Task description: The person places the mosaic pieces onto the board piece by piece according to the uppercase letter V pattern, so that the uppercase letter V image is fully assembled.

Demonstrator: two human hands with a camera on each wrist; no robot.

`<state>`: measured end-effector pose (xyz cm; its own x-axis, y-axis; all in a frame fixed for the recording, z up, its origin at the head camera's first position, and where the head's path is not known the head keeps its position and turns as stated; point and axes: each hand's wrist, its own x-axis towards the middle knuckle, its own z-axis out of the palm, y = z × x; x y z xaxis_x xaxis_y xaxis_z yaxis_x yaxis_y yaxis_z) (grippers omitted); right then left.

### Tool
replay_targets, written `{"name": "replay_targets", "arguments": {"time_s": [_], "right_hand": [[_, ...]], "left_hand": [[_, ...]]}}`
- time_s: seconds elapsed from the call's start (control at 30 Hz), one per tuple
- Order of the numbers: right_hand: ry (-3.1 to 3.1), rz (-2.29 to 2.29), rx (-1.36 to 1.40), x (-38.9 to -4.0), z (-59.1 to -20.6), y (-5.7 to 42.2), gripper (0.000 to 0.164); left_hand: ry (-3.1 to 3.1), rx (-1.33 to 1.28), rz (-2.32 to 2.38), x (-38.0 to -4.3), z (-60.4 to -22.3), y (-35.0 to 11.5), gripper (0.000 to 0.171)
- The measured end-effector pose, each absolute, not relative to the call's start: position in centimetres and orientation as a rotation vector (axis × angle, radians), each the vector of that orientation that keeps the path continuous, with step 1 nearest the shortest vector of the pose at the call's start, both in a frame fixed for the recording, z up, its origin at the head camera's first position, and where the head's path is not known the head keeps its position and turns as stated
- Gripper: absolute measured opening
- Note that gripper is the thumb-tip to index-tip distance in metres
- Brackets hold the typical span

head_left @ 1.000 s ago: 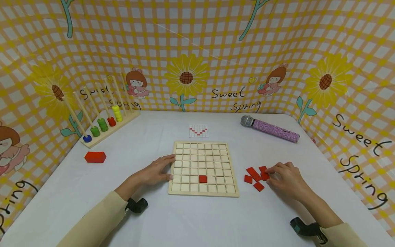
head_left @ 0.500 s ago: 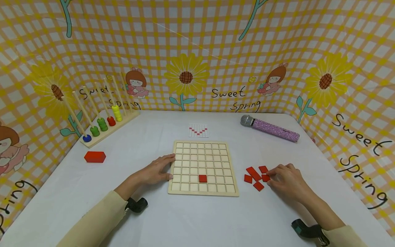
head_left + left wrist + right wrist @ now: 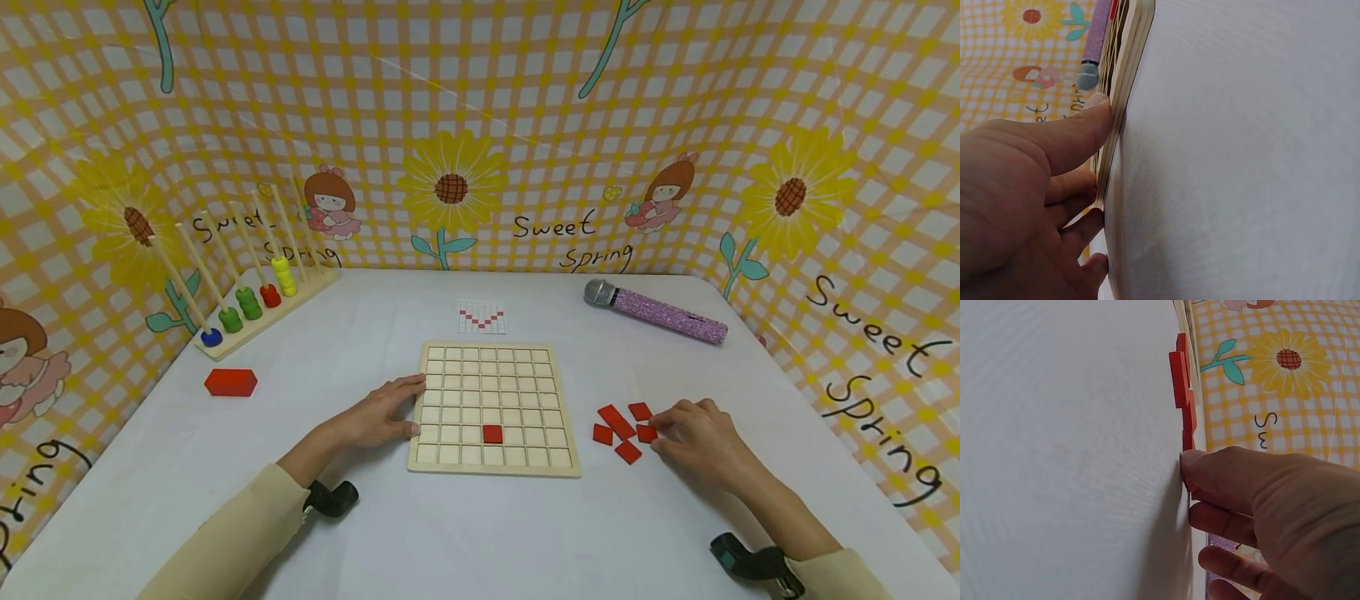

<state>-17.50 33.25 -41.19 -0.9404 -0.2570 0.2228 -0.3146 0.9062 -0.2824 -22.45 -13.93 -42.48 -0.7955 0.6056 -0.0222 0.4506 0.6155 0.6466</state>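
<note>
Your right hand (image 3: 701, 439) pinches one of at least five loose red tiles (image 3: 646, 433) — your left hand (image 3: 375, 415), fingers spread, touches one board (image 3: 491, 400).

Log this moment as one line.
left hand: touching left edge of grid board | right hand: at loose red tiles | on board: one red tile

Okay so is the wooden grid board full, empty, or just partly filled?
Partly filled, barely: one red tile sits in a cell of the grid board, and the other cells show bare wood.
</note>
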Motion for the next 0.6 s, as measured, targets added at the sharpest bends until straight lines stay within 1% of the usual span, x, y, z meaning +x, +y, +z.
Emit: {"name": "replay_targets", "arguments": {"time_s": [0.27,0.6], "right_hand": [[-2.857,0.456,0.46,-17.39,-41.19,33.22,0.018],[-2.874,0.489,0.445,-17.39,-41.02,33.16,0.019]], "left_hand": [[2.595,0.827,0.969,-22.48,-42.61,-13.81,0.068],[2.603,0.818,0.966,-22.65,-42.91,-13.92,0.07]]}}
